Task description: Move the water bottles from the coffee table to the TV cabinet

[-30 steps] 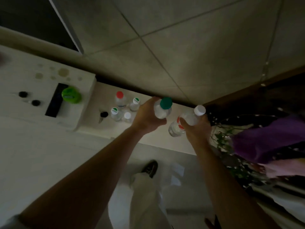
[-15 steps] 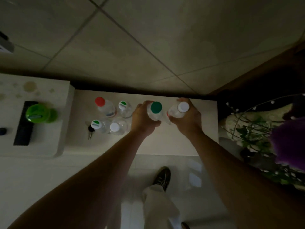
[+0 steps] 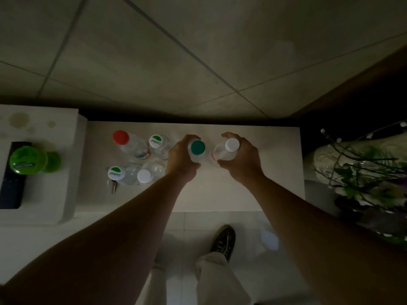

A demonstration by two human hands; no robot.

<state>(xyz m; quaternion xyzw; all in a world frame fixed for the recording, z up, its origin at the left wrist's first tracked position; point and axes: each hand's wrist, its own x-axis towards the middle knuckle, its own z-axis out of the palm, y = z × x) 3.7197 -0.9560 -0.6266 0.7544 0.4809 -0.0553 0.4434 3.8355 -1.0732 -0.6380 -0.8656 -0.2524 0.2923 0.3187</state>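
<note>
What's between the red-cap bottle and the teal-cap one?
Head view: a green-and-white-cap bottle stands between the red-cap bottle and the teal-cap bottle, beside the left hand gripping the latter.

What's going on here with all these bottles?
A person is setting water bottles on a white cabinet. The left hand grips a green-capped bottle, the right hand a white-capped bottle, side by side over the cabinet top. Just left of them stand four more bottles.
</note>
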